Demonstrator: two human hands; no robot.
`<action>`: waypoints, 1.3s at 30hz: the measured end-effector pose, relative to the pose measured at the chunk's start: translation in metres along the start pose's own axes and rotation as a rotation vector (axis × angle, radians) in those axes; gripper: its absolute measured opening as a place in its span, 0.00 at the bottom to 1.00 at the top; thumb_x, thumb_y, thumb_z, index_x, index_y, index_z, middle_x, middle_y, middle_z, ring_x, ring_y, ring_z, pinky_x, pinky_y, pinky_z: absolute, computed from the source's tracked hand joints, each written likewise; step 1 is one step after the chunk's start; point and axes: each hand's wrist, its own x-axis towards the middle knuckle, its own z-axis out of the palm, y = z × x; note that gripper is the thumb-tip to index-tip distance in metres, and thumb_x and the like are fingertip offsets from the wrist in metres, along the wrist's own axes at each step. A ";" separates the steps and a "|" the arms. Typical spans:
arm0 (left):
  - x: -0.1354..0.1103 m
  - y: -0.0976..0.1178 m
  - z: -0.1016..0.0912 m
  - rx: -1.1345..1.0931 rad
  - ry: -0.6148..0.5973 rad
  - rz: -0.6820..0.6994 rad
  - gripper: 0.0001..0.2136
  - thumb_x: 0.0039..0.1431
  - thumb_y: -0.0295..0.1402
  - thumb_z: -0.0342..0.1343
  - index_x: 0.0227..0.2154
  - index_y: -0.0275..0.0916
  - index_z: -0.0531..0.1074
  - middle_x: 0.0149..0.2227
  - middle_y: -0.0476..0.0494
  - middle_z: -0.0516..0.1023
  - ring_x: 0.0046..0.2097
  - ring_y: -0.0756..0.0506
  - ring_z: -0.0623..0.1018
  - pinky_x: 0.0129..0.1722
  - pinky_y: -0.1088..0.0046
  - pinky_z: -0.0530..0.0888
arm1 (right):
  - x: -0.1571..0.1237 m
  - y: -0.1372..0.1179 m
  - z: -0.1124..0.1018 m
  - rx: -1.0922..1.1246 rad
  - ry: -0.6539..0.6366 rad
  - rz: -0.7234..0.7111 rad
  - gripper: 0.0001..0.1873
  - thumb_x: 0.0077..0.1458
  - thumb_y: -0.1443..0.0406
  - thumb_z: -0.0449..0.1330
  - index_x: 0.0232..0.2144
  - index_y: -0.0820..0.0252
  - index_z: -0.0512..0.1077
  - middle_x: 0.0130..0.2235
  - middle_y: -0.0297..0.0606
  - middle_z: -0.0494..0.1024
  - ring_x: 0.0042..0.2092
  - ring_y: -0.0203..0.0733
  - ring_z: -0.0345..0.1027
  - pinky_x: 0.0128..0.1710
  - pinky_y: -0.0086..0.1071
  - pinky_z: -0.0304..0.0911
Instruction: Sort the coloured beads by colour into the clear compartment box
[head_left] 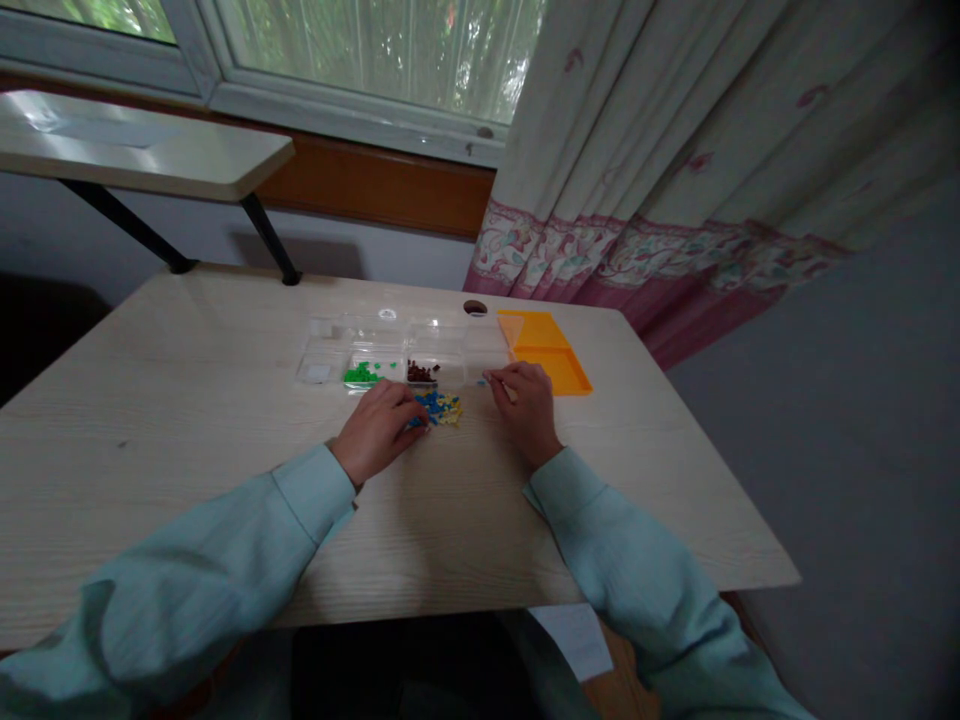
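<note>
A small heap of blue and yellow beads (441,406) lies on the pale wooden table (187,420). My left hand (379,428) rests beside the heap, its fingertips pinched together at the blue beads. My right hand (525,405) is closed in a pinch just right of the heap, its fingertips at the front edge of a clear compartment box (397,350); what it pinches is too small to name. The box holds green beads (361,374) and dark red beads (422,373) in separate compartments.
An orange lid or tray (546,350) lies to the right of the clear box. A round hole (475,307) sits in the table behind the box. Another desk (135,145) stands at the back left under the window. A curtain (675,180) hangs at the right.
</note>
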 end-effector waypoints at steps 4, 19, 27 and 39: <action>0.000 -0.001 0.001 -0.006 0.003 0.005 0.08 0.60 0.36 0.52 0.37 0.41 0.73 0.39 0.41 0.70 0.44 0.43 0.67 0.44 0.63 0.66 | -0.001 -0.005 0.000 0.013 0.003 -0.025 0.11 0.59 0.61 0.55 0.34 0.56 0.77 0.33 0.38 0.74 0.38 0.43 0.63 0.40 0.39 0.55; 0.002 0.003 0.001 0.058 0.016 0.019 0.07 0.60 0.33 0.51 0.35 0.38 0.71 0.39 0.40 0.70 0.43 0.42 0.67 0.44 0.63 0.66 | -0.012 -0.040 0.003 0.061 -0.167 -0.207 0.08 0.58 0.63 0.57 0.37 0.55 0.76 0.35 0.37 0.75 0.41 0.42 0.62 0.43 0.38 0.54; 0.001 -0.001 0.003 -0.010 0.078 -0.058 0.08 0.62 0.35 0.49 0.34 0.38 0.71 0.37 0.41 0.69 0.42 0.43 0.67 0.43 0.64 0.66 | -0.013 -0.039 0.004 0.070 -0.204 -0.243 0.10 0.60 0.62 0.55 0.36 0.56 0.76 0.36 0.38 0.75 0.41 0.42 0.63 0.44 0.38 0.54; 0.011 0.003 0.002 -0.401 0.240 -0.284 0.12 0.62 0.38 0.48 0.28 0.38 0.69 0.31 0.45 0.69 0.37 0.47 0.68 0.40 0.69 0.67 | -0.017 -0.063 0.007 0.035 -0.042 -0.340 0.12 0.58 0.59 0.57 0.44 0.50 0.74 0.35 0.35 0.76 0.40 0.40 0.64 0.45 0.37 0.54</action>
